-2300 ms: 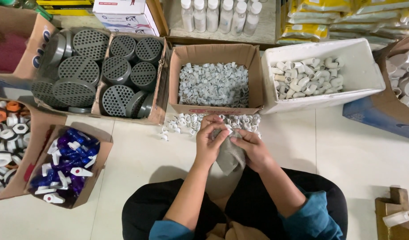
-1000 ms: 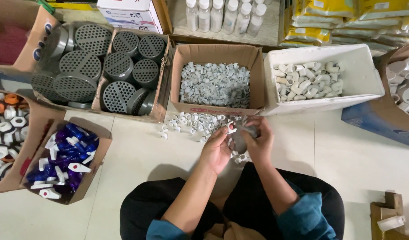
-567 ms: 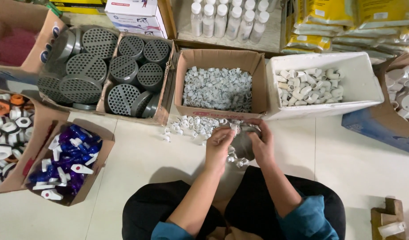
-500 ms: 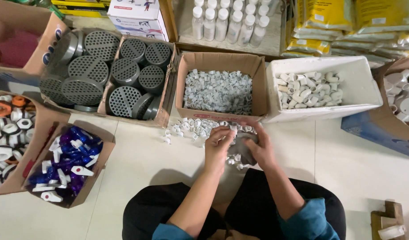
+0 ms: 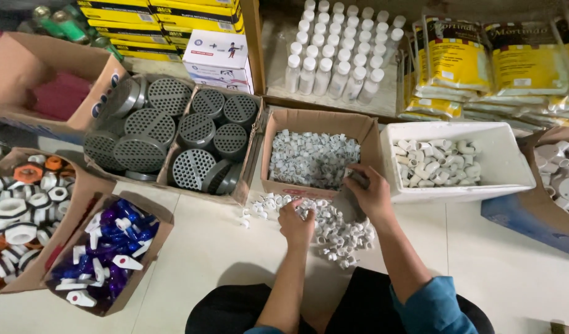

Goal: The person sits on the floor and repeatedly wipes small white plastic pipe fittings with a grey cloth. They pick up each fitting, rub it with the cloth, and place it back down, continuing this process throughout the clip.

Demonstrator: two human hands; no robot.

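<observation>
A heap of small white ring fittings (image 5: 341,238) lies on the tiled floor in front of my knees. My left hand (image 5: 296,224) rests on the heap's near left side, fingers curled down into the pieces. My right hand (image 5: 372,195) reaches to the front right corner of a cardboard box (image 5: 321,119) filled with the same white fittings. A bunched grey cloth (image 5: 347,201) shows under its fingers. The two hands are apart.
A white foam box (image 5: 510,162) of pipe elbows stands to the right. Boxes of grey perforated discs (image 5: 192,133), blue and white parts (image 5: 105,253) and white and orange nuts (image 5: 25,204) stand at left. White bottles (image 5: 340,55) and yellow bags (image 5: 482,62) line the back.
The hands have separated: the left dropped onto the floor heap, the right moved up with the cloth to the box corner. More fittings lie on the floor. The camera tilted up.
</observation>
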